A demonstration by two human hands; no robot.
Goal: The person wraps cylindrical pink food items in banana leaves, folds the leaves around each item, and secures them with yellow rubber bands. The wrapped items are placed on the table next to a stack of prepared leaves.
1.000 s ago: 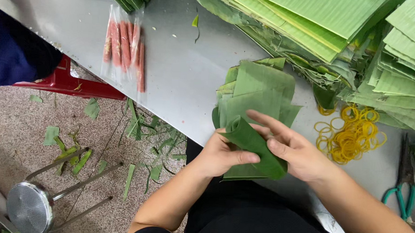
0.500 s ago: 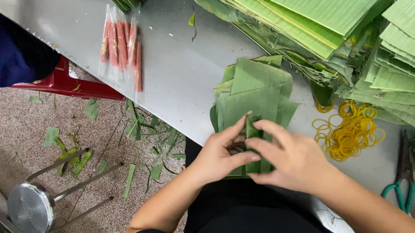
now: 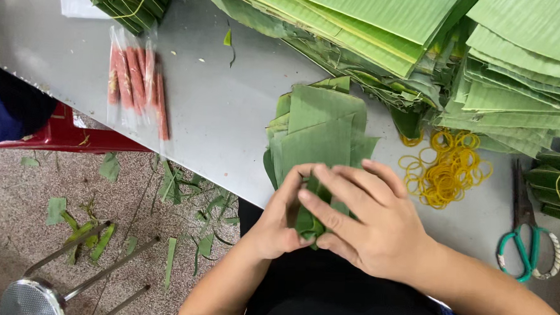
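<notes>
Step in hand, as judged from the frame: folding a leaf wrap. Both hands are brought together at the near table edge, closed on one folded banana-leaf parcel (image 3: 307, 220).

The left hand (image 3: 281, 224) grips the parcel from its left side, thumb up along the fold. The right hand (image 3: 366, 221) lies over the top, fingers (image 3: 328, 211) extended leftward and pressing the leaf flat; both forearms enter from the near edge of the frame. The next move likely calls for firm pinch pressure so the fold does not spring open.

Just beyond the hands, partly under the parcel, lies a stack of cut leaf pieces (image 3: 319, 128). To the right of the right hand: loose yellow rubber bands (image 3: 446, 168), then green-handled scissors (image 3: 527, 241). Well to the left: bagged orange-red sticks (image 3: 135, 82). Farthest: large piles of folded banana leaves (image 3: 424, 38).
</notes>
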